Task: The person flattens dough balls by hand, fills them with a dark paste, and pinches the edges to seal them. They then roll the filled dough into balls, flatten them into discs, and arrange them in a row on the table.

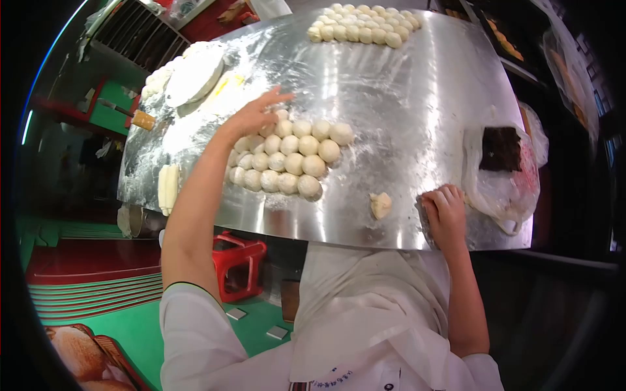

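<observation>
Several floured dough balls (285, 163) sit in close rows on the steel table, left of centre. Over the back left corner of these rows reaches my left hand (254, 117), its fingers stretched out and apart, close to or touching the balls beneath; the palm side is hidden. My right hand (446, 210) rests on the table near the front edge at right, fingers curled down. Whatever lies under those fingers, if anything, is hidden. A small torn lump of dough (381, 205) lies on the metal to the left of my right hand.
More dough balls (362, 26) stand in rows at the back. A white round dish or lid (194, 77) lies among flour at left, with dough strips (168, 189) near the left edge. A plastic bag (502, 199) with a dark block (501, 148) sits at right. Below is a red stool (240, 264).
</observation>
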A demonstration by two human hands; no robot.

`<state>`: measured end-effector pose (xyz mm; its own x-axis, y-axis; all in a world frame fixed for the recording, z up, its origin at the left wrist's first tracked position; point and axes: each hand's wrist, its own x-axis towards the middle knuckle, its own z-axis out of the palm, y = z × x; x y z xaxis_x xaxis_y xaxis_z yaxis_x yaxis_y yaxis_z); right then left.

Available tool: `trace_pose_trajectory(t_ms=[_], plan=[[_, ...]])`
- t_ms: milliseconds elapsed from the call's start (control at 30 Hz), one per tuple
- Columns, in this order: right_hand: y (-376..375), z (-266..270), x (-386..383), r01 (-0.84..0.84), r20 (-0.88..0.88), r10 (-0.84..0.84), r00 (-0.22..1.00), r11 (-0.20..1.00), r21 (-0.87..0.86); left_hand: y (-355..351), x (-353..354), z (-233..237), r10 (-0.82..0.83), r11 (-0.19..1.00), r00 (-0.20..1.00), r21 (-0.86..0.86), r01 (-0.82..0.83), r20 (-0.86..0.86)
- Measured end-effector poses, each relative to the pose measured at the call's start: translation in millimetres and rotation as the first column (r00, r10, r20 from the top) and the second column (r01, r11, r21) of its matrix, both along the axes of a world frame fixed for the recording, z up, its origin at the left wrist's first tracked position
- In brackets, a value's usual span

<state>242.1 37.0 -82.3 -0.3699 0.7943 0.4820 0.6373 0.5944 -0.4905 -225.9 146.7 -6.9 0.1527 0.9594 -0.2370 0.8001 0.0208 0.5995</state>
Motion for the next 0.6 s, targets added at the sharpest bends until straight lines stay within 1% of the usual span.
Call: trace_pose_trajectory(t_ms=[33,67,133,167,200,233,267,300,333,367,400,467,500,533,567,600], plan=[[-0.1,2.1,1.1,-0.01,-0.026,0.009,1.0,1.0,-0.029,-2.5,19.2,5.2,0.025,0.982,0.997,0.188,-0.012,-0.068],[1.4,1.4,1.8,-0.005,-0.034,0.005,0.999,1.0,-0.02,-5.6,41.6,8.2,0.003,0.985,0.999,0.174,0.006,-0.051],[-0.2,-4.3,3.8,0.012,-0.03,-0.013,0.999,1.0,-0.025,-34.5,106.7,21.0,-0.171,0.928,0.985,0.333,0.169,-0.023],[1.0,-6.6,4.5,0.005,-0.058,-0.005,0.998,1.0,-0.009,-48.4,134.1,18.7,-0.267,0.929,0.964,0.269,0.253,0.014],[1.1,-7.5,5.2,-0.003,-0.087,0.004,0.996,1.0,0.011,-63.2,160.7,16.3,-0.422,0.859,0.906,0.315,0.404,-0.011],[0.2,-6.7,6.3,0.009,-0.083,-0.008,0.997,1.0,0.012,-78.3,181.6,3.4,-0.491,0.797,0.868,0.366,0.481,-0.072],[-1.2,-5.8,7.0,0.015,-0.095,-0.018,0.995,0.999,-0.028,-93.8,199.9,1.6,-0.515,0.823,0.857,0.261,0.504,-0.033],[-2.1,-5.4,6.3,0.022,-0.109,-0.029,0.994,0.997,-0.07,-102.8,203.2,-11.7,-0.523,0.818,0.851,0.261,0.513,-0.032],[-3.1,-6.5,8.2,0.003,-0.07,-0.008,0.998,0.997,-0.071,-110.2,208.6,-36.7,-0.489,0.867,0.87,0.142,0.478,0.057],[-3.3,-7.6,8.5,0.01,-0.068,-0.014,0.998,0.997,-0.071,-114.7,210.0,-49.9,-0.432,0.901,0.892,0.015,0.434,0.136],[-2.8,-8.6,9.4,-0.013,-0.052,0.011,0.999,0.999,-0.042,-116.9,210.7,-47.6,-0.437,0.898,0.889,0.017,0.439,0.135],[-3.6,-11.3,10.0,-0.039,-0.049,0.038,0.998,0.999,-0.018,-121.6,208.2,-41.7,-0.39,0.908,0.919,-0.147,0.393,0.049],[-3.3,-10.9,9.8,-0.037,-0.051,0.036,0.998,0.999,-0.022,-121.8,210.3,-36.1,-0.392,0.906,0.919,-0.151,0.394,0.049],[-3.2,-9.5,9.3,-0.037,-0.047,0.036,0.998,0.999,-0.013,-121.6,212.5,-28.8,-0.418,0.906,0.908,0.063,0.419,-0.018],[-3.6,-9.2,8.7,-0.04,-0.043,0.04,0.998,0.999,-0.004,-120.5,214.1,-24.8,-0.426,0.859,0.9,0.272,0.434,-0.09],[-3.7,-9.8,8.2,-0.045,-0.043,0.045,0.998,0.999,-0.009,-113.4,218.6,-24.9,-0.337,0.902,0.94,0.27,0.336,-0.047]])
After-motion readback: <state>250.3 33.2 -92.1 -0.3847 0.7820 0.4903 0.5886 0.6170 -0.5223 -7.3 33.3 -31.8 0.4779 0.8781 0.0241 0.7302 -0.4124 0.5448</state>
